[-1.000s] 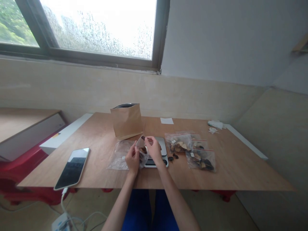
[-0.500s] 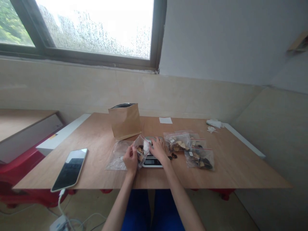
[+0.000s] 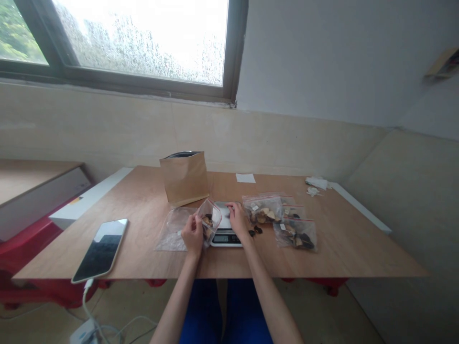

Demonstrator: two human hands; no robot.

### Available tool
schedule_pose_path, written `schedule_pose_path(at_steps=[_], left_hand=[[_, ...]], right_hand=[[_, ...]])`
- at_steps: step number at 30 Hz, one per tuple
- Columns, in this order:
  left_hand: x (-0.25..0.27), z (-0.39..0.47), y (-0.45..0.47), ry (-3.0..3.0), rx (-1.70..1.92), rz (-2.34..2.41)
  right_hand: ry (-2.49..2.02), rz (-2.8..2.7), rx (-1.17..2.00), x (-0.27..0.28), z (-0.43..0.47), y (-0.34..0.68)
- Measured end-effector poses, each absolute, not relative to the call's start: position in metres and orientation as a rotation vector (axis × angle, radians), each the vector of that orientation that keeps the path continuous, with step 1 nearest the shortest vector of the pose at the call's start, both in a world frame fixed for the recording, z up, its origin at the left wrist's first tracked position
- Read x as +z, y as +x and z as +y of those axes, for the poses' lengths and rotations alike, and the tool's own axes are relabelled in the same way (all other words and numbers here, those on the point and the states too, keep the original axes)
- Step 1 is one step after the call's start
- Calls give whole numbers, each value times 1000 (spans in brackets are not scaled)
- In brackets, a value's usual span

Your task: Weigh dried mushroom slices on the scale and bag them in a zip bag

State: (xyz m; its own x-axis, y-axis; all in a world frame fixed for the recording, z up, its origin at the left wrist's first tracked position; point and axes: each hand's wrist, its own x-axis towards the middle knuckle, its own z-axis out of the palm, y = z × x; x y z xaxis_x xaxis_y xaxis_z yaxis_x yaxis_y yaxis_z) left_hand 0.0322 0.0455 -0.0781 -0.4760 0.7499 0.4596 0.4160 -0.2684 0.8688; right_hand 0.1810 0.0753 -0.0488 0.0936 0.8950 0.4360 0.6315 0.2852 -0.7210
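My left hand [image 3: 192, 234] pinches the rim of a clear zip bag [image 3: 216, 213], which stands open and tilted, with brown and dark dried slices inside. My right hand [image 3: 237, 219] is over the white kitchen scale [image 3: 221, 220], fingers drawn together near its plate; whatever is between the fingertips is too small to make out. The scale's dark display shows at its front edge. Several loose black dried pieces [image 3: 257, 231] lie just right of the scale. Under and left of the held bag, another clear plastic bag [image 3: 172, 234] lies flat.
Filled zip bags [image 3: 267, 210] of dried slices lie to the right, with another filled bag [image 3: 297, 234] nearer. A brown kraft pouch [image 3: 184, 179] stands open at the back. A phone [image 3: 102, 248] with a cable lies left. White paper [image 3: 245, 178] and crumpled wrappers [image 3: 317, 183] lie behind.
My right hand has drawn back from the bag's mouth to the right side of the scale, uncovering more of the plate. My left hand still holds the bag.
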Motion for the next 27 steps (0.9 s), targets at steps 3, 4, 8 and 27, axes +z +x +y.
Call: schedule_pose_path(at_steps=[3, 4, 8, 27], left_hand=[[-79, 46, 32, 1428, 1816, 1705], [-80, 46, 32, 1426, 1817, 1703], [-81, 46, 32, 1421, 1819, 1683], [-78, 37, 36, 1402, 1923, 1503]], right_hand=[[-1245, -1543, 482, -26, 73, 167], [-1160, -1521, 551, -18, 72, 161], [-1037, -1543, 707, -2, 65, 139], [-1152, -1167, 753, -54, -5, 107]])
